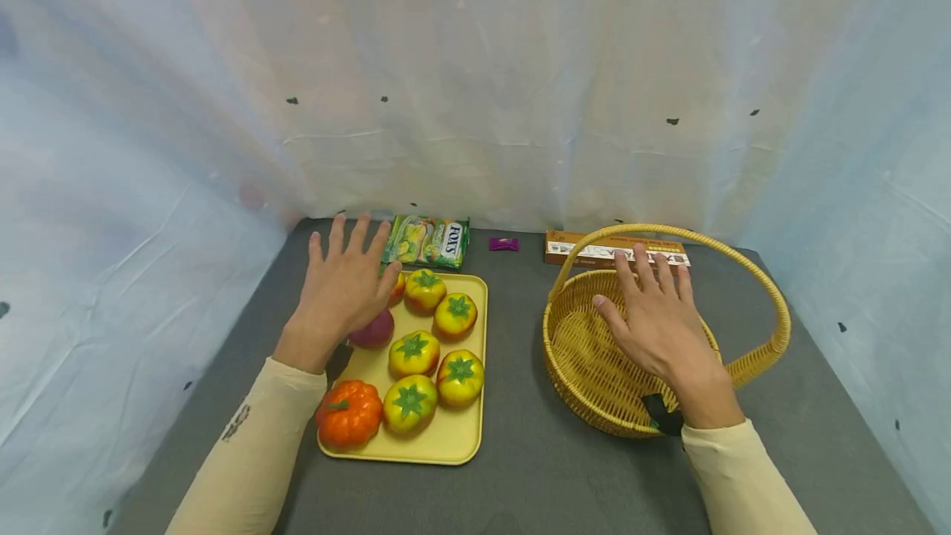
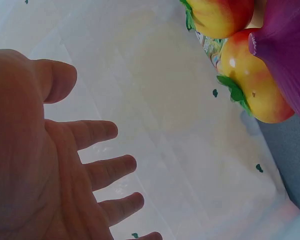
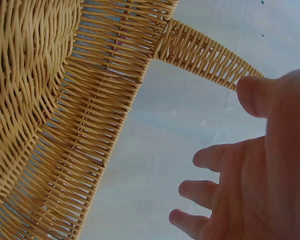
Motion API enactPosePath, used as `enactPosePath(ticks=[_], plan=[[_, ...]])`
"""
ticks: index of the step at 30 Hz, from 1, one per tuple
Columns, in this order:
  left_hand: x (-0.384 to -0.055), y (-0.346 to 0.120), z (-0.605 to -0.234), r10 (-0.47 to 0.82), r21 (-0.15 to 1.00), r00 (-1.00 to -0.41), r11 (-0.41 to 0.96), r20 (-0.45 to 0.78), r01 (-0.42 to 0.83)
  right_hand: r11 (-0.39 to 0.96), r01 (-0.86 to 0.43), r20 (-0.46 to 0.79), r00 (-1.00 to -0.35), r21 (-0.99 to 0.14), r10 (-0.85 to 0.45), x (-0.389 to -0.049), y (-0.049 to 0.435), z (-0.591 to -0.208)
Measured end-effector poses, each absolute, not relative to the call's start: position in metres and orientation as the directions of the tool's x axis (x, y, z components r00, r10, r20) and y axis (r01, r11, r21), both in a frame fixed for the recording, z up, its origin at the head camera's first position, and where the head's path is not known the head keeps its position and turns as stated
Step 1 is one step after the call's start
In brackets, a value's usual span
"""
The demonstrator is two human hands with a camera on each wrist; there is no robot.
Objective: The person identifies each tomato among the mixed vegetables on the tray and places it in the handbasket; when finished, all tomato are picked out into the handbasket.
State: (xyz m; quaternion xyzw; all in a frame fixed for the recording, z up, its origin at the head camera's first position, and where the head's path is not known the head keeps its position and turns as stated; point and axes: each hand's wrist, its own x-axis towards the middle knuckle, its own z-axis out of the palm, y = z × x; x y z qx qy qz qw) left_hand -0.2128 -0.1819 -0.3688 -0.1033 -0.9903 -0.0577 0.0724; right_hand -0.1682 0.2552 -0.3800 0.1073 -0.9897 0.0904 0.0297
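Note:
My left hand [image 1: 339, 287] hovers with spread fingers over the upper left of a yellow tray [image 1: 475, 304], holding nothing. On that tray lie several yellow-red persimmons [image 1: 413, 353], an orange pumpkin [image 1: 349, 414] and a purple onion [image 1: 374, 330], which the hand partly hides. The left wrist view has the onion [image 2: 285, 55] close up beside two persimmons [image 2: 252, 75]. Above a wicker basket [image 1: 587, 353] with a tall arched handle, my right hand [image 1: 657, 320] is spread and grips nothing. In the right wrist view the basket's woven wall [image 3: 90, 110] fills the left side.
Behind the tray lies a green FOX'S candy bag [image 1: 427, 240]. A small purple wrapped candy [image 1: 503, 244] sits right of it, and a long brown-and-white box [image 1: 579, 248] lies behind the basket. Pale curtains [image 1: 505, 106] enclose the grey table [image 1: 513, 436] at the back and sides.

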Motion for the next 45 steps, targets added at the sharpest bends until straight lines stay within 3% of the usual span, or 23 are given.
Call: enactPosePath(ticks=[7,12,17,23,28,34,45], plan=[[-0.213,-0.186,-0.371,0.195,0.113,-0.970,0.971,0.142,0.212,0.951,-0.239,0.079,-0.970,-0.194,-0.228,-0.169,0.255,-0.378],[-0.206,-0.205,-0.367,0.216,0.166,-0.966,0.957,0.143,0.238,0.895,-0.324,0.098,-0.946,-0.308,-0.309,-0.160,0.262,-0.365],[-0.192,-0.245,-0.363,0.278,0.241,-0.935,0.913,0.219,0.328,0.835,-0.385,0.134,-0.923,-0.394,-0.362,-0.137,0.276,-0.355],[-0.180,-0.293,-0.375,0.350,0.337,-0.899,0.839,0.263,0.426,0.783,-0.455,0.265,-0.889,-0.424,-0.373,-0.102,0.287,-0.355],[-0.181,-0.313,-0.389,0.364,0.351,-0.897,0.829,0.252,0.435,0.667,-0.538,0.372,-0.841,-0.515,-0.392,-0.094,0.276,-0.369],[-0.196,-0.307,-0.411,0.405,0.375,-0.898,0.816,0.173,0.440,0.549,-0.586,0.359,-0.806,-0.596,-0.470,-0.100,0.234,-0.387],[-0.227,-0.277,-0.440,0.363,0.425,-0.920,0.863,-0.148,0.272,0.414,-0.598,0.262,-0.734,-0.686,-0.626,-0.125,0.152,-0.417]])
